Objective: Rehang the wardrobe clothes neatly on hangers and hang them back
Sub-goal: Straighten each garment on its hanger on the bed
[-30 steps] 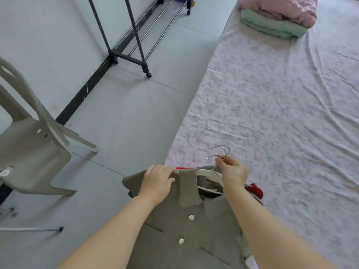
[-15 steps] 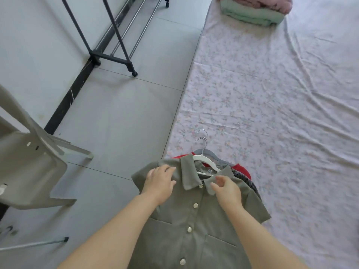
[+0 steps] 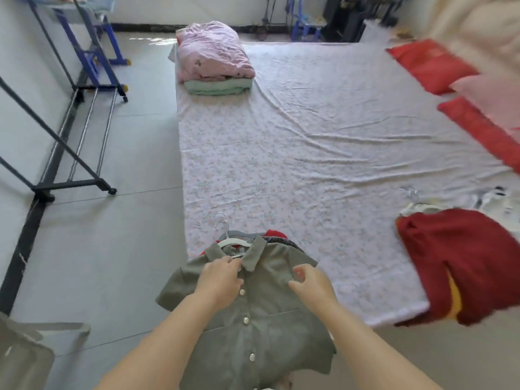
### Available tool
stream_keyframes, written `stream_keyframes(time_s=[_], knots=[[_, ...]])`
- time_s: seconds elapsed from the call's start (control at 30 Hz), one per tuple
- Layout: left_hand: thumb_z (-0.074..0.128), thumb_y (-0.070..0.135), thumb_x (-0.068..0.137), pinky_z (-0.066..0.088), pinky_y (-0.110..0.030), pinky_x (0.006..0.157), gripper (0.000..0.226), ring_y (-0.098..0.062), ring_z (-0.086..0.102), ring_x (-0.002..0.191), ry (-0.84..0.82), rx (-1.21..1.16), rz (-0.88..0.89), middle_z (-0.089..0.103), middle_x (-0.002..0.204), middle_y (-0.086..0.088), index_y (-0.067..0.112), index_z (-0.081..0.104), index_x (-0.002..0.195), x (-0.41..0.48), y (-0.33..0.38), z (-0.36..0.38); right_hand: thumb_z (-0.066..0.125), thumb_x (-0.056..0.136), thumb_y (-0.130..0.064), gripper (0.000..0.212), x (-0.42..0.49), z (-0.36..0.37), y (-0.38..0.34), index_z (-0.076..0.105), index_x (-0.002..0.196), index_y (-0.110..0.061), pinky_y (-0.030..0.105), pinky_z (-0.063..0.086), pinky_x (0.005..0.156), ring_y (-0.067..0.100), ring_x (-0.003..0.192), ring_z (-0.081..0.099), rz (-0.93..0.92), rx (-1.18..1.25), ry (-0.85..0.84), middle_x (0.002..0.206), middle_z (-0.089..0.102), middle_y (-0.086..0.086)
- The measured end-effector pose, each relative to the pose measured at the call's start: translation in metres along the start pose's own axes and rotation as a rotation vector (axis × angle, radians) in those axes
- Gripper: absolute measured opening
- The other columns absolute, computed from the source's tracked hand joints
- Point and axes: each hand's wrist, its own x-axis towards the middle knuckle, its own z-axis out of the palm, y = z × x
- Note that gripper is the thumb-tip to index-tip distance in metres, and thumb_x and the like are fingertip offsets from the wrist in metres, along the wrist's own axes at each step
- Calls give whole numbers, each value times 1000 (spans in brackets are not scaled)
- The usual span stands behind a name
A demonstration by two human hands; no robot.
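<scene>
The shirt (image 3: 253, 327), on its hanger (image 3: 232, 243), sits at the bed's (image 3: 309, 164) near left corner. Left hand (image 3: 221, 280) pinches the placket below the collar; right hand (image 3: 309, 282) pinches the right shoulder. Centre the collar, level both shoulders on the hanger, then lift.

shirt (image 3: 267, 327) at near corner of bed (image 3: 309, 164), rack (image 3: 70, 184) left, bedding (image 3: 213, 57) far end

We see an olive-grey shirt (image 3: 275, 333) with pearly buttons (image 3: 246, 321), a white hanger (image 3: 229, 242), a pale floral sheet (image 3: 309, 164), a dark red garment (image 3: 464, 263)
</scene>
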Motion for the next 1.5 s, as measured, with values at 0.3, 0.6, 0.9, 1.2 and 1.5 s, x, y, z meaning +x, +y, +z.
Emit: stream_keyframes(time_s=[0.3, 0.6, 0.9, 1.2, 1.5], knots=[[46, 30, 89, 35, -34, 94, 46, -23, 45, 119, -79, 185, 251, 48, 131, -1, 25, 40, 134, -13, 129, 13, 57, 87, -21, 45, -78, -66, 122, 49, 131, -13, 19, 36, 88, 16, 119, 50, 191, 140, 144, 133, 52, 3], [46, 35, 94, 38, -33, 95, 51, -23, 46, 120, -131, 254, 413, 41, 139, 0, 27, 29, 142, -35, 322, 72, 61, 86, -22, 42, -170, -156, 296, 52, 126, -14, 22, 40, 90, 16, 114, 53, 293, 237, 320, 127, 56, 2], [44, 31, 93, 34, -33, 101, 49, -22, 44, 123, -168, 300, 557, 42, 139, 3, 28, 31, 140, -53, 513, 137, 60, 88, -21, 41, -228, -239, 461, 51, 127, -12, 21, 38, 94, 14, 118, 52, 423, 387, 426, 129, 56, 2], [43, 27, 91, 37, -33, 97, 45, -23, 48, 119, -173, 382, 654, 48, 131, 0, 25, 39, 135, 6, 659, 174, 60, 89, -24, 42, -193, -312, 571, 50, 129, -15, 20, 39, 92, 14, 116, 52, 512, 368, 412, 128, 56, -1], [44, 33, 94, 34, -35, 101, 46, -22, 46, 122, -216, 363, 745, 49, 131, 1, 27, 36, 138, 112, 806, 194, 58, 89, -27, 42, -116, -427, 666, 49, 129, -18, 21, 38, 90, 15, 117, 50, 580, 210, 380, 128, 54, -3]])
